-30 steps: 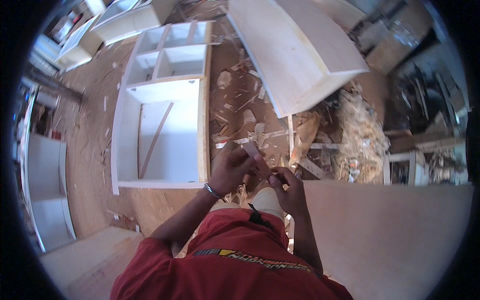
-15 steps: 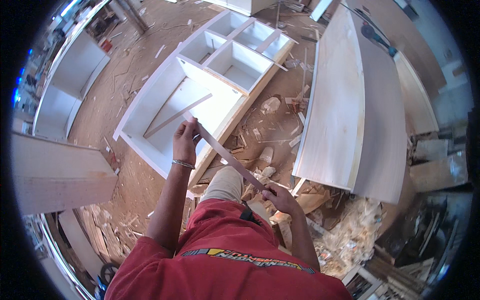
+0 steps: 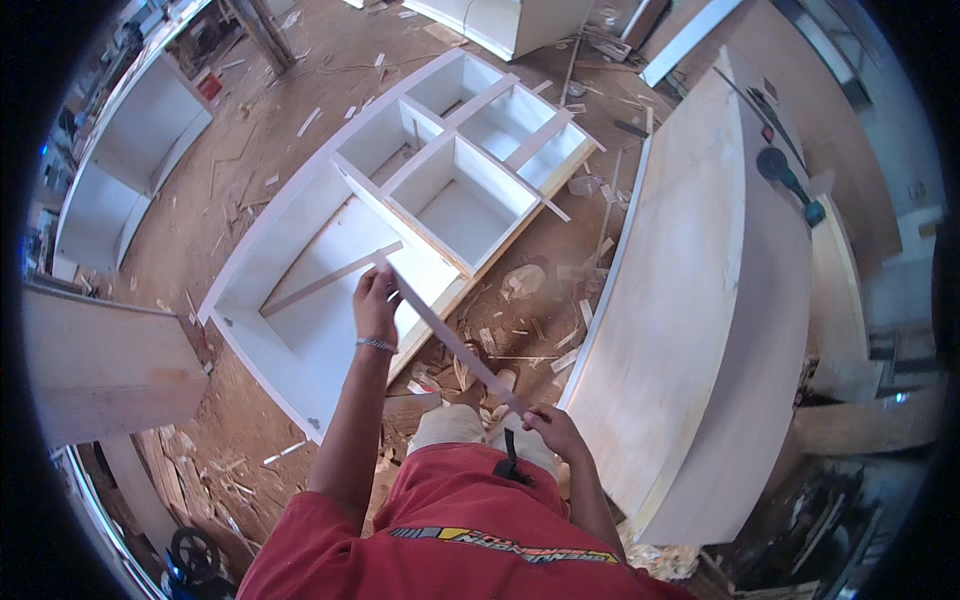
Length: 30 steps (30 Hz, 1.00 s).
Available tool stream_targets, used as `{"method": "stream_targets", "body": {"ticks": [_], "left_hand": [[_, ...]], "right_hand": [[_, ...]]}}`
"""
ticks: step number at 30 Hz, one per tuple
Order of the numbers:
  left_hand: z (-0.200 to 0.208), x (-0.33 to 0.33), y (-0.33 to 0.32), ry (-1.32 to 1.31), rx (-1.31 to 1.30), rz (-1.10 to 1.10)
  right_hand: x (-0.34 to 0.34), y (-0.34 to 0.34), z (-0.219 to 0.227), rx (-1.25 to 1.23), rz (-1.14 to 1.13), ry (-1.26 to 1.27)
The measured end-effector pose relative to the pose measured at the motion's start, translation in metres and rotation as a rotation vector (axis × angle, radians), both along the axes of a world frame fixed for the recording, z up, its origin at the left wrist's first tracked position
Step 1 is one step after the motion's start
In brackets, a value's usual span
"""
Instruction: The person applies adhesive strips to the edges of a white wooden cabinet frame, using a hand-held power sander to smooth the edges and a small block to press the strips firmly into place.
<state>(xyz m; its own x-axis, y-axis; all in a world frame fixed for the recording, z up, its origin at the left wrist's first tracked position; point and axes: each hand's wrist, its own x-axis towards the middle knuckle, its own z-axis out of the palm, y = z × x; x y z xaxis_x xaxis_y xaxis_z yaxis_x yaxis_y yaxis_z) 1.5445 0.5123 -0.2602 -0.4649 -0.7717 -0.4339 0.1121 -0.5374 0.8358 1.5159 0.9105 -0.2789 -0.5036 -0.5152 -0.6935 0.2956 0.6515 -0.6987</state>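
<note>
Pinkish strip, likely light, bendy, best held near 2 ends: pinched by closed fingers of left hand and right hand.

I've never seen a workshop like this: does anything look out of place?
Yes. Wood scraps litter the floor untidily. Inside the white cabinet, a narrow strip lies askew, slanting across the largest compartment rather than parallel to its sides. The long strip in the left hand and right hand shows no visible damage.
</note>
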Motion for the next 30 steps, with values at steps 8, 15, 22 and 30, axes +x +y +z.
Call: {"method": "stream_targets", "body": {"ticks": [8,15,22,30], "left_hand": [[-0.086,-0.136,-0.033,-0.209,0.047,0.186],[-0.211,-0.189,-0.08,-0.309,0.089,0.328],[-0.328,-0.219,-0.151,-0.366,0.109,0.372],[-0.455,-0.209,-0.264,-0.313,0.023,0.439]], "right_hand": [[-0.114,-0.036,-0.022,0.052,0.026,-0.083],[-0.194,-0.089,-0.134,-0.016,0.211,0.122],[-0.239,-0.163,-0.23,0.125,0.278,0.123],[-0.241,-0.274,-0.353,0.126,0.244,-0.079]]}}
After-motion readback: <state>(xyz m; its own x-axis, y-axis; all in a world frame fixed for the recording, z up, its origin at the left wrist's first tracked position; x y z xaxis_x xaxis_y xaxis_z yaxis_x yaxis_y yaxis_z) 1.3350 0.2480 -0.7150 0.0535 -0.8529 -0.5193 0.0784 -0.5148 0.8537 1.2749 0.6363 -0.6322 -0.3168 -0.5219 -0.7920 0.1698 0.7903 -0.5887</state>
